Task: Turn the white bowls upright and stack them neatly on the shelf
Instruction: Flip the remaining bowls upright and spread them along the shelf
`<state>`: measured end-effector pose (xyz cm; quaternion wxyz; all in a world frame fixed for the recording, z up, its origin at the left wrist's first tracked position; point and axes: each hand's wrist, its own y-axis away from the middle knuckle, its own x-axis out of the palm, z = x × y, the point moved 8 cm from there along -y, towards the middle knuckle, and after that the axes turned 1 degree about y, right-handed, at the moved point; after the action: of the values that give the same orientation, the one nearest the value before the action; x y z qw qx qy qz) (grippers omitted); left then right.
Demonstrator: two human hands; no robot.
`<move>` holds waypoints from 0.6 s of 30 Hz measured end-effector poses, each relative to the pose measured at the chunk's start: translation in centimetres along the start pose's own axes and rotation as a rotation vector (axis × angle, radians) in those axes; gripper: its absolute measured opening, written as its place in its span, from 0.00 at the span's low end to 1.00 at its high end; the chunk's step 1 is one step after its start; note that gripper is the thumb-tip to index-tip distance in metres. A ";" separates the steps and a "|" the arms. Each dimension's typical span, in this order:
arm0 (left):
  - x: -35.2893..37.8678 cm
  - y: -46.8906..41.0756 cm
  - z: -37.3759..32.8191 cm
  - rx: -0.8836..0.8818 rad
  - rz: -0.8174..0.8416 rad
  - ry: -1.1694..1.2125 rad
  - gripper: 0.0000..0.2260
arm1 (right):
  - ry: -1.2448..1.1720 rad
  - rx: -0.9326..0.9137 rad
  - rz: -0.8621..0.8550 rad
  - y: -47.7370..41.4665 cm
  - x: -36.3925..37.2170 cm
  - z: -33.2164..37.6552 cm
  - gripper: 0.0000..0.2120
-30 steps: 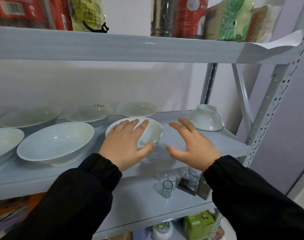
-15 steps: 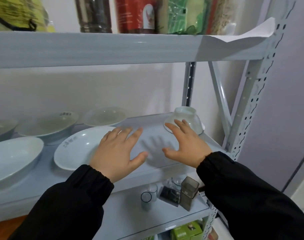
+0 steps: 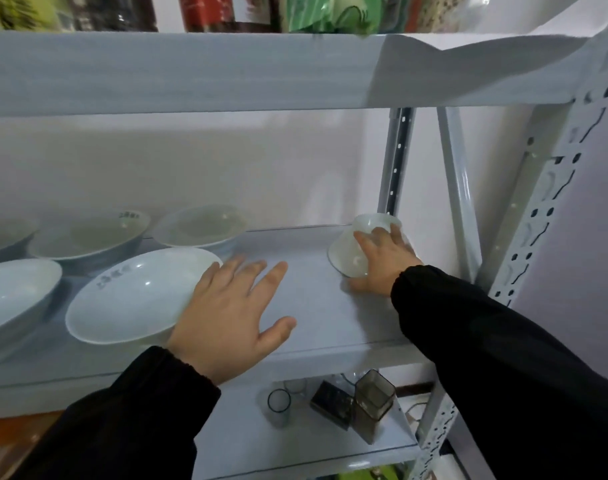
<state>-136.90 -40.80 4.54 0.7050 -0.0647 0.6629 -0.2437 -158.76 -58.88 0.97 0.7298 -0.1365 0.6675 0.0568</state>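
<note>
Middle shelf point(image 3: 313, 306), right rear corner: one overturned bowl point(image 3: 347, 252) stands foot up and rim down, close to the rear upright of the rack point(image 3: 396, 168). The right hand point(image 3: 382, 261) is on it. The fingers point(image 3: 366, 242) are curved over the near side wall towards the foot and the thumb lies low by the rim at the shelf surface, so the hand grips the bowl. The picture is blurred here, and whether the rim is lifted off the shelf cannot be told.

The left hand point(image 3: 230, 317) is over the front middle of the same shelf, palm down, with fingers straight and spread and the thumb out to the right. It holds nothing. Its outer edge overlaps the right rim of a wide bowl point(image 3: 136, 296); contact cannot be confirmed.

The wide bowl sits upright near the front edge, with dark lettering on its inner wall. A second upright bowl point(image 3: 15, 296) is beside it at the front left. Along the rear edge are upright bowls: a lettered one point(image 3: 88, 233) and a plain one point(image 3: 198, 225).

On the lower shelf point(image 3: 261, 445) are a clear glass point(image 3: 279, 401) and a dark square cup point(image 3: 373, 400).

On the upper shelf point(image 3: 191, 71), packets point(image 3: 330, 12) stand along the front edge.
</note>
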 end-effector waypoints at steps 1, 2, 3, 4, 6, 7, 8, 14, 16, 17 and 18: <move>-0.1 -0.1 0.0 -0.001 -0.005 -0.002 0.32 | 0.006 -0.011 -0.010 0.2 0.1 0.4 0.52; -0.2 -0.1 0.0 -0.003 -0.011 -0.004 0.32 | 0.021 -0.029 -0.023 0.5 0.1 0.9 0.52; -0.3 -0.1 0.0 -0.005 -0.020 -0.006 0.32 | 0.041 -0.053 -0.036 0.8 0.1 1.6 0.52; -0.4 -0.2 0.1 -0.007 -0.027 -0.009 0.32 | 0.060 -0.081 -0.045 1.2 0.1 2.4 0.52; -0.6 -0.3 0.2 -0.011 -0.032 -0.010 0.32 | 0.066 -0.143 -0.049 2.2 0.0 4.1 0.51; -0.7 -0.3 0.3 -0.011 -0.033 -0.009 0.32 | 0.038 -0.172 -0.041 2.7 0.0 5.1 0.51; -0.8 -0.2 0.4 -0.012 -0.036 -0.010 0.32 | 0.001 -0.200 -0.029 3.3 0.0 6.0 0.51; -1.6 0.7 1.4 -0.013 -0.059 -0.019 0.32 | -0.064 -0.304 -0.034 7.5 -0.1 10.6 0.49; -1.6 1.2 1.9 -0.014 -0.049 -0.017 0.32 | -0.053 -0.323 -0.039 8.7 -0.3 11.4 0.49; -1.7 1.4 2.2 -0.014 -0.045 -0.013 0.32 | -0.044 -0.331 -0.039 9.2 -0.3 11.7 0.50; -1.7 1.7 2.4 -0.013 -0.041 -0.007 0.33 | -0.035 -0.336 -0.036 9.6 -0.4 12.0 0.50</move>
<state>-134.12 -39.20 5.61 0.7018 -0.0836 0.6604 -0.2537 -149.90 -46.34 1.00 0.7093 -0.2674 0.6331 0.1568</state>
